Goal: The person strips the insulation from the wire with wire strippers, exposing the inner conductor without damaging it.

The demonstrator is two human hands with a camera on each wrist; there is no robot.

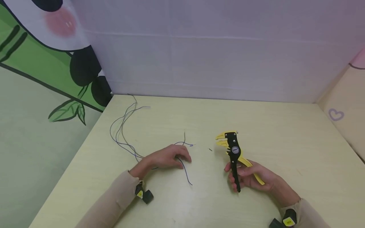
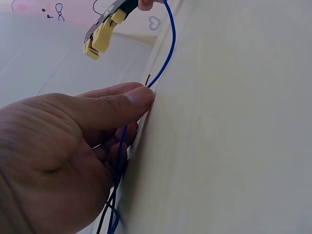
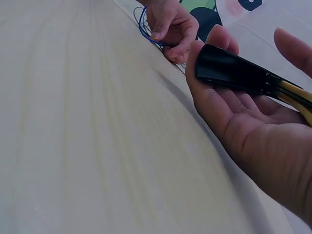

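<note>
My left hand (image 1: 169, 155) is low over the pale table, and a blue wire (image 1: 186, 172) curves out from its fingers toward the front. Thumb and fingertips pinch this wire in the left wrist view, with a short dark wire end (image 2: 148, 79) showing just past them. Further right, my right hand (image 1: 256, 179) holds a black and yellow wire stripper (image 1: 234, 149) by its handles, head pointing away from me and its jaws apart. In the right wrist view the black handle (image 3: 229, 70) lies across the curled fingers, while the thumb stands away from it.
Long loops of blue and dark wire (image 1: 116, 139) spread over the left of the table (image 1: 273, 126) to its back edge. Beyond the left hand lie more wire ends (image 1: 184, 137). A tiny dark scrap (image 1: 210, 149) lies between the hands. A fabric backdrop (image 1: 199, 63) stands behind.
</note>
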